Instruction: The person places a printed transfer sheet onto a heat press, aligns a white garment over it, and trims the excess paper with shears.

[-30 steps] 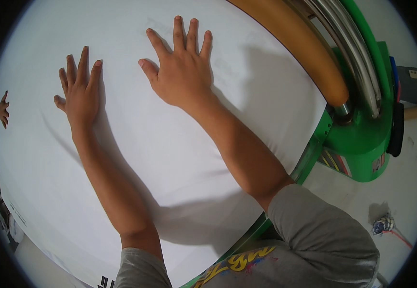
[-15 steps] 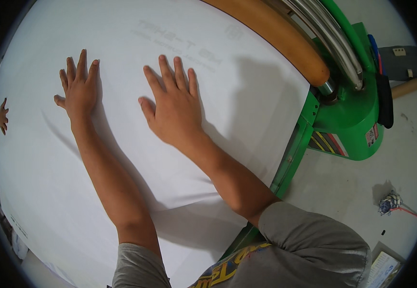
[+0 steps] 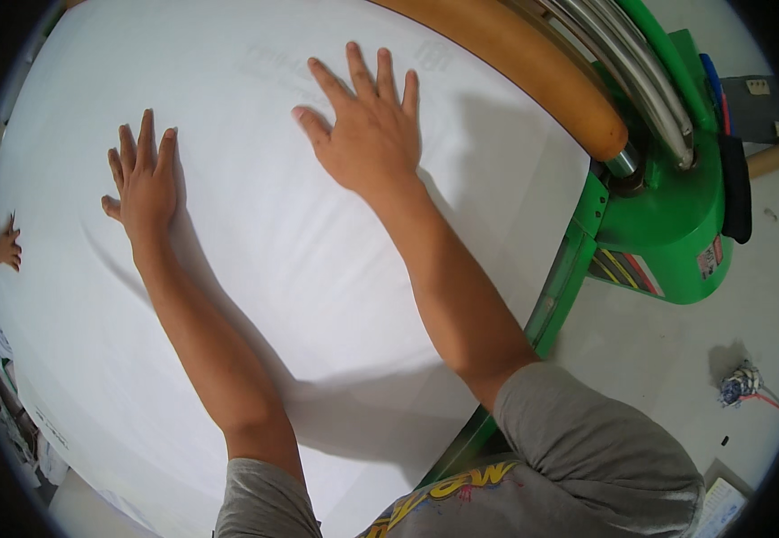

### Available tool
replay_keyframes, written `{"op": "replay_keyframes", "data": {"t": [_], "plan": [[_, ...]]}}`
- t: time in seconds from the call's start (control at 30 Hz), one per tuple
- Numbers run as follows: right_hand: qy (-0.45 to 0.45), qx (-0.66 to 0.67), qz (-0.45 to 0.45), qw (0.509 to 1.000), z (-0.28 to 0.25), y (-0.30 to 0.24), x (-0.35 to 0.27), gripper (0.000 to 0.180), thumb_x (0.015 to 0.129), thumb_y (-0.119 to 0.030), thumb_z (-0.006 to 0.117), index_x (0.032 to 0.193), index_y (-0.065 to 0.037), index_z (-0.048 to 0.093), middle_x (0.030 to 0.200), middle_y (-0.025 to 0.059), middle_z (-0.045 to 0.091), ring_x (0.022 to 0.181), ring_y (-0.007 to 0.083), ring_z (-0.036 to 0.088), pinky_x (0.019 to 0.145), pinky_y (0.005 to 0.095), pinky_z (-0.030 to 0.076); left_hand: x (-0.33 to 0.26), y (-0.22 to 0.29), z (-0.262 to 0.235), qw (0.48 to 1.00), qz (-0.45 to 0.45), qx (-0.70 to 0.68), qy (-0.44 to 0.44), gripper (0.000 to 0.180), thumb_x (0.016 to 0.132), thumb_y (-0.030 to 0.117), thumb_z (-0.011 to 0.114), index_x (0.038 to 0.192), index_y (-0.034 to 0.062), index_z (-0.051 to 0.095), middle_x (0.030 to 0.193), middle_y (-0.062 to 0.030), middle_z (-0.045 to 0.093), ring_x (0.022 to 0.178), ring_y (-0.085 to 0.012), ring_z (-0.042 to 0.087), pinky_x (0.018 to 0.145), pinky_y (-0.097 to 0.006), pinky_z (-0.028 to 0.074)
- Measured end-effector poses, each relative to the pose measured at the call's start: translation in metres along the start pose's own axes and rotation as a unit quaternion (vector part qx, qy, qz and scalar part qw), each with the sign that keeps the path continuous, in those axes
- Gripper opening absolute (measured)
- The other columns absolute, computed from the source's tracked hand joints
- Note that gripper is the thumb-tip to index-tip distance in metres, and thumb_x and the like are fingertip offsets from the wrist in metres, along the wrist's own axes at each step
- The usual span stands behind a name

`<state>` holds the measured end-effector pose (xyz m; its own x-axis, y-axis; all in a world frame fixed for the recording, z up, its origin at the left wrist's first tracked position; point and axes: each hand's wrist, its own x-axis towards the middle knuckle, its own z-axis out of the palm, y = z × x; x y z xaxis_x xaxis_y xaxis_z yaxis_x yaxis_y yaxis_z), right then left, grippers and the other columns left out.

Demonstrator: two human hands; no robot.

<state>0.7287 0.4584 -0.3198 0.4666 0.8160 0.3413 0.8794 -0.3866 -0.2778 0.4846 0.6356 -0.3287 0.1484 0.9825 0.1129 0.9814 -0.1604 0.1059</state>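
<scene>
A large white sheet (image 3: pixel 255 296) covers the flat bed of a green machine, and faint print shows through near its far side. On the left part of the sheet my left hand (image 3: pixel 148 193) lies flat, fingers spread. My right hand (image 3: pixel 370 134) also rests flat with fingers apart, farther out and closer to the orange-brown roller (image 3: pixel 533 67). Neither hand holds anything. Soft creases fan across the sheet between my arms.
Beyond the roller run metal bars (image 3: pixel 640 85) into the green machine end (image 3: pixel 667 224). Another person's hand (image 3: pixel 4 249) touches the sheet's left edge. On the floor at right lies a bundle with a red strip (image 3: pixel 741 384).
My right hand has slid away from me and to the right across the sheet. My left hand has shifted slightly nearer. The fold near my right forearm has flattened.
</scene>
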Motion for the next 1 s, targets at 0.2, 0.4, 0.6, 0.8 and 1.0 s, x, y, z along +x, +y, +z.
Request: {"op": "replay_keyframes", "data": {"t": [0.2,0.4,0.6,0.8,1.0], "plan": [[-0.035,0.021,-0.002,0.999,-0.015,-0.016,-0.034,0.064,0.114,-0.057,0.049,0.171,-0.026,0.050,0.182,0.0180,0.034,0.170,0.0449,0.022,0.137,0.0660,0.012,0.001,-0.011,0.001,1.000,0.005,-0.005,-0.003,0.073,0.107,0.081,0.037,0.173,0.0509,0.036,0.188,0.0005,0.023,0.174,-0.0299,0.017,0.128,-0.081,0.003],[-0.055,0.029,0.021,0.998,-0.022,-0.025,-0.026,0.064,0.111,-0.048,0.055,0.169,-0.022,0.051,0.181,0.0205,0.035,0.169,0.0465,0.023,0.136,0.0677,0.011,0.002,-0.005,-0.005,1.000,0.007,-0.007,0.000,0.071,0.109,0.079,0.037,0.173,0.0505,0.036,0.188,0.0008,0.022,0.174,-0.0304,0.017,0.129,-0.080,0.004],[-0.070,0.046,0.032,0.996,-0.020,-0.027,-0.024,0.066,0.110,-0.045,0.056,0.171,-0.022,0.048,0.183,0.0185,0.030,0.171,0.0447,0.018,0.136,0.0674,0.008,-0.018,-0.024,-0.015,0.999,-0.028,0.001,-0.028,0.069,0.111,0.077,0.037,0.174,0.0484,0.036,0.189,0.0015,0.020,0.174,-0.0286,0.016,0.130,-0.079,0.004],[-0.085,0.019,0.036,0.996,-0.022,-0.021,-0.023,0.062,0.111,-0.046,0.056,0.170,-0.029,0.050,0.184,0.0159,0.030,0.172,0.0435,0.018,0.136,0.0667,0.009,-0.095,-0.096,-0.044,0.988,-0.149,0.000,-0.046,0.068,0.112,0.074,0.036,0.175,0.0474,0.034,0.189,0.0018,0.020,0.175,-0.0290,0.014,0.129,-0.078,0.005],[-0.062,0.033,0.015,0.997,-0.024,-0.024,-0.020,0.055,0.111,-0.047,0.058,0.165,-0.041,0.054,0.183,0.0163,0.032,0.170,0.0448,0.021,0.135,0.0682,0.011,-0.173,-0.245,-0.048,0.964,-0.267,-0.003,0.011,0.072,0.113,0.076,0.032,0.178,0.0454,0.028,0.190,-0.0024,0.017,0.174,-0.0334,0.014,0.128,-0.078,0.008]]}}
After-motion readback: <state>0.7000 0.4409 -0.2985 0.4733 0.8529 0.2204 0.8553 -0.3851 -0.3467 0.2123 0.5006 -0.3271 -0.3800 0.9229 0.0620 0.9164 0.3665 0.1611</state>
